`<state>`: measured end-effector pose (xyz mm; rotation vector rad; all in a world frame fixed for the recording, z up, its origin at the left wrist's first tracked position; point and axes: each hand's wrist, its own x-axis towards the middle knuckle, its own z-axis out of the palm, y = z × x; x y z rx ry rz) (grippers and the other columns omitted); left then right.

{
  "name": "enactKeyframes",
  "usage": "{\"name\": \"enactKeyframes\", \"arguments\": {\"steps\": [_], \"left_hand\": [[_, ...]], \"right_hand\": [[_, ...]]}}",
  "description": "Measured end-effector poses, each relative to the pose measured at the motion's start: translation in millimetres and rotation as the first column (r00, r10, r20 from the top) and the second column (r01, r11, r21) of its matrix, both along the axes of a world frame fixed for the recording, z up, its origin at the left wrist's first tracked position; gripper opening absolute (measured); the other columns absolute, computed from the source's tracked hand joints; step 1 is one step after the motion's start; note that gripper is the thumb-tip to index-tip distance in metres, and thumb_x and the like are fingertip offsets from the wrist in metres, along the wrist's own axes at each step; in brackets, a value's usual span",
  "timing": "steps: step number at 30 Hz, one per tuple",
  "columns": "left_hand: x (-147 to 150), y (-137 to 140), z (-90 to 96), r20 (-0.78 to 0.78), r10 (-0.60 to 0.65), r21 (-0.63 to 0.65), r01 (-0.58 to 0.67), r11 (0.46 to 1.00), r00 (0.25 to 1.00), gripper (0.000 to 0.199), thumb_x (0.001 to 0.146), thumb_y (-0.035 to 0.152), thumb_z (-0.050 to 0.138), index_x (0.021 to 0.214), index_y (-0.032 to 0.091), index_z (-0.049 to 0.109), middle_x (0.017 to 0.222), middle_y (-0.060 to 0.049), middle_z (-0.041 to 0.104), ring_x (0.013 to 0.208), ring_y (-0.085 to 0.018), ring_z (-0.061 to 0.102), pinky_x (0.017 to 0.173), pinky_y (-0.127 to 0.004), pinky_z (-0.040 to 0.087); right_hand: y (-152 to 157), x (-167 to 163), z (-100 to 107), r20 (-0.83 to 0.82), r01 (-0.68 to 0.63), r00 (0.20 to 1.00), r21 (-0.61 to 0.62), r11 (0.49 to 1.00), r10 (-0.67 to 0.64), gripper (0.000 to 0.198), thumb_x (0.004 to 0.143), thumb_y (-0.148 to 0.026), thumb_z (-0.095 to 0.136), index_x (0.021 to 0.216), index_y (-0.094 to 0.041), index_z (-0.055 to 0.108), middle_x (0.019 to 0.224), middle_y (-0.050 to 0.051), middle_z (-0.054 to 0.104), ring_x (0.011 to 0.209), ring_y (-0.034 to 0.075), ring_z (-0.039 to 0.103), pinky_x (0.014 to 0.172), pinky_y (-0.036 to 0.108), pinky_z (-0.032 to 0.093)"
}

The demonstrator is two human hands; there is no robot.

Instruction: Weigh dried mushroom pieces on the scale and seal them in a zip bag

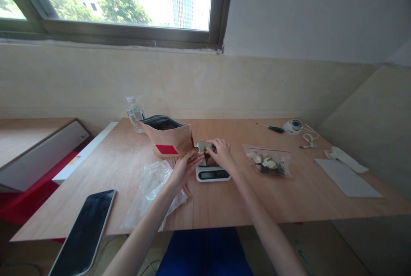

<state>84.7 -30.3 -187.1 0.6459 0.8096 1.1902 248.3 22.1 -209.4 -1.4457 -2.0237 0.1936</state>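
Observation:
A small white kitchen scale (213,179) lies on the table in front of me, with several dark brown dried pieces (211,159), perhaps mushrooms, on its plate. My right hand (222,154) reaches over the plate, its fingers bent down onto one of these pieces. At the scale's left edge, my left hand (185,167) has a brown piece between thumb and fingers. Behind it stands an open kraft paper pouch (170,139) with a red label; its contents are hidden in shadow. A clear zip bag (150,186) lies flat under my left forearm.
Right of the scale lies a sealed zip bag (268,161) of pale and dark pieces. Farther off are a green-handled screwdriver (276,129), a white dome camera (293,126) and white paper (348,177). A water bottle (135,114) leans behind the pouch. A phone (85,233) is at front left.

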Motion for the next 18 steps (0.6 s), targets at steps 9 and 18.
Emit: {"name": "enactKeyframes", "arguments": {"steps": [9, 18], "left_hand": [[2, 4, -18.1, -0.288, 0.090, 0.178, -0.039, 0.983, 0.953, 0.032, 0.068, 0.035, 0.070, 0.092, 0.013, 0.066, 0.098, -0.009, 0.070, 0.096, -0.022, 0.063, 0.093, -0.036, 0.044], [7, 2, -32.7, -0.536, 0.275, 0.396, -0.050, 0.917, 0.798, 0.042, 0.070, 0.026, 0.069, 0.109, 0.018, 0.055, 0.106, -0.008, 0.065, 0.100, -0.019, 0.060, 0.090, -0.033, 0.044]], "right_hand": [[-32, 14, -9, 0.102, -0.191, 0.976, -0.020, 0.981, 0.192, 0.019, 0.081, -0.014, 0.059, 0.098, -0.022, 0.062, 0.102, 0.007, 0.062, 0.100, 0.025, 0.052, 0.087, 0.040, 0.039], [-32, 11, -7, 0.127, -0.196, 0.973, 0.026, 0.980, 0.191, 0.014, 0.083, -0.016, 0.058, 0.094, -0.021, 0.065, 0.099, 0.008, 0.067, 0.098, 0.026, 0.056, 0.084, 0.040, 0.039]]}}
